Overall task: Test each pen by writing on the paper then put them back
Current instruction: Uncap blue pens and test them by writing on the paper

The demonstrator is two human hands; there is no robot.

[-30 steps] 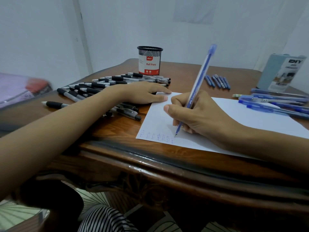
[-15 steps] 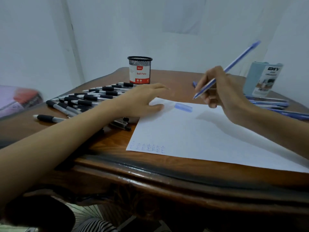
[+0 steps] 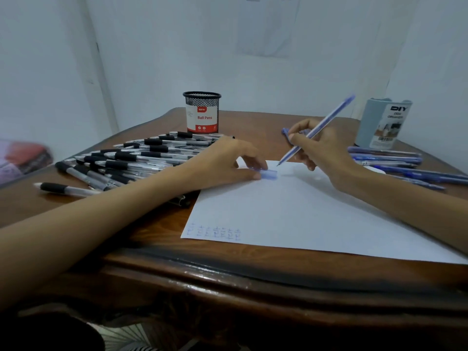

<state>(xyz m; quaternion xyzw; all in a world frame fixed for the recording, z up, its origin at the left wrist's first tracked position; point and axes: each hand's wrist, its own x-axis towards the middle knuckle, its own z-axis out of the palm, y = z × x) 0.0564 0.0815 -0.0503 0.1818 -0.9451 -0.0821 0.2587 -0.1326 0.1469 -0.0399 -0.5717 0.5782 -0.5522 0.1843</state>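
Blue pen (image 3: 329,118), lifted off the marks (image 3: 215,233) at the paper's (image 3: 304,219) lower left, is gripped by the right hand (image 3: 324,148); cap (image 3: 271,174) now pinched by the left hand (image 3: 225,160) at centre frame, recapping judged next.

home room corner: carved wooden table (image 3: 253,272), plain white walls (image 3: 162,46).

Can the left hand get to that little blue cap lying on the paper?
Likely yes: the left hand seems to pinch one end of the cap, which lies bare on the paper; the right hand holds the pen off to the side.
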